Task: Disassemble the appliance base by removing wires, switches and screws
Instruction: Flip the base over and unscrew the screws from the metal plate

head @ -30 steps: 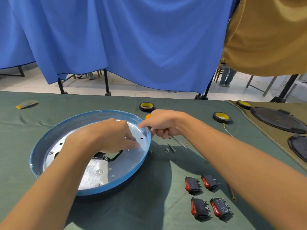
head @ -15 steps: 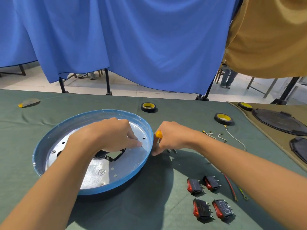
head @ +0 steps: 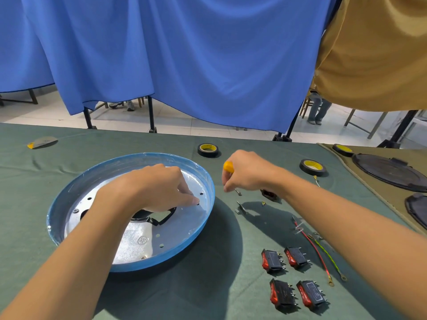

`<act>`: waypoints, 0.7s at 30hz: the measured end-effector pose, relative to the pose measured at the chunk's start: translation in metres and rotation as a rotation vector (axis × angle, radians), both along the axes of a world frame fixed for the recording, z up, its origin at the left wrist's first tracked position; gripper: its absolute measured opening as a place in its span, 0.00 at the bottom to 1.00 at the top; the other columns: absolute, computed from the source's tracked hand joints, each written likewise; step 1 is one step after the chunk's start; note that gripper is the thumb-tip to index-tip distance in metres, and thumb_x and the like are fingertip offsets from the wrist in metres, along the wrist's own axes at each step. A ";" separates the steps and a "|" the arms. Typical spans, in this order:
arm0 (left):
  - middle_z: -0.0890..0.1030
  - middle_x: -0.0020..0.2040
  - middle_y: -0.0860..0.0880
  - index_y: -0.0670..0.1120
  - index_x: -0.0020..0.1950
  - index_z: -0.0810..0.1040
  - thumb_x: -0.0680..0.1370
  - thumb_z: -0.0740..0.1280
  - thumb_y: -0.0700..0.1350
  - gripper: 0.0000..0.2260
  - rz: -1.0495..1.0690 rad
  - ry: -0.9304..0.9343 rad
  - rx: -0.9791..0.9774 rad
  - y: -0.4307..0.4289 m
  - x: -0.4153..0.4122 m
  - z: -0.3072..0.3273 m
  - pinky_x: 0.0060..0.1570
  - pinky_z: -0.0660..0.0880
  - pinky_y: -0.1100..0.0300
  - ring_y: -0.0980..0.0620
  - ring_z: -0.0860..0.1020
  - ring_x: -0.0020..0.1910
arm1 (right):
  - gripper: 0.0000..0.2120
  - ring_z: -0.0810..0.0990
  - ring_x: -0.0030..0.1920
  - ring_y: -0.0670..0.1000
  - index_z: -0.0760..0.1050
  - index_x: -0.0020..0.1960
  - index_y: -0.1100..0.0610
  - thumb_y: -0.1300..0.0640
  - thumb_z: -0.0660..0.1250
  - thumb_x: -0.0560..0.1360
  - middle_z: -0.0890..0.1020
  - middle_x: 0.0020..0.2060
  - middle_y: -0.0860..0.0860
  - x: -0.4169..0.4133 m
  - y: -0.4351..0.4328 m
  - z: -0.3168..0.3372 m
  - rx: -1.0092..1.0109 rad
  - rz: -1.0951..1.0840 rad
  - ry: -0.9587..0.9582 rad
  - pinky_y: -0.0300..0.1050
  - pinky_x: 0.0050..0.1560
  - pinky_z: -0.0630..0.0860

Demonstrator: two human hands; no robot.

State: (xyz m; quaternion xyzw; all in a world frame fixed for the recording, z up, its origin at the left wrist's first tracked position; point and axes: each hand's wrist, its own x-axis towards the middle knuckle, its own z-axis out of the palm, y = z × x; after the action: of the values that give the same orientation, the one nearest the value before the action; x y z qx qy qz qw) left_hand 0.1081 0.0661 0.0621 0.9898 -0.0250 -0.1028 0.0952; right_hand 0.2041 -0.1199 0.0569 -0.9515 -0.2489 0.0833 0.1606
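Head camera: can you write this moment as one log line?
left hand: touches blue base | right hand: grips orange screwdriver beside base | loose: four switches, wires

The appliance base [head: 138, 267] lies left on the table [head: 208, 292]. Four rocker switches [head: 272, 259] sit right and nearer, with wires [head: 323, 265] beside them and tape rolls [head: 208, 150] behind.

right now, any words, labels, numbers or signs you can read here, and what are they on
No text here reads clearly.
Round stamp embossed in the metal floor of the appliance base: too small to read.
Dark print on the yellow cores of the middle tape roll and the right tape roll: blurred.
White markings on the nearest rocker switch: too small.
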 end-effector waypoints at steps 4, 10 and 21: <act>0.82 0.55 0.60 0.62 0.57 0.82 0.76 0.61 0.65 0.15 -0.006 0.003 -0.005 0.000 0.000 0.000 0.58 0.74 0.53 0.54 0.77 0.53 | 0.02 0.80 0.44 0.51 0.82 0.44 0.55 0.60 0.71 0.74 0.82 0.40 0.50 0.015 -0.006 0.001 -0.018 -0.018 -0.019 0.42 0.43 0.75; 0.82 0.55 0.60 0.62 0.57 0.82 0.77 0.61 0.64 0.15 -0.007 0.001 -0.010 -0.001 -0.002 0.000 0.57 0.74 0.53 0.54 0.77 0.53 | 0.03 0.81 0.45 0.56 0.82 0.42 0.59 0.64 0.69 0.72 0.83 0.41 0.55 0.019 -0.003 -0.019 -0.061 -0.066 -0.050 0.52 0.48 0.82; 0.83 0.54 0.56 0.59 0.57 0.83 0.78 0.60 0.64 0.17 -0.015 0.013 0.009 -0.002 -0.001 0.001 0.57 0.75 0.52 0.52 0.78 0.52 | 0.11 0.80 0.43 0.58 0.77 0.46 0.64 0.56 0.72 0.72 0.82 0.46 0.60 0.021 0.003 -0.027 -0.091 -0.125 -0.051 0.54 0.46 0.80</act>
State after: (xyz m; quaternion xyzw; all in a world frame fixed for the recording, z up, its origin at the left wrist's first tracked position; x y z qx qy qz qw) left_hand 0.1066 0.0645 0.0629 0.9893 -0.0314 -0.1101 0.0900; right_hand 0.2255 -0.1173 0.0301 -0.9734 -0.1888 0.0601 0.1155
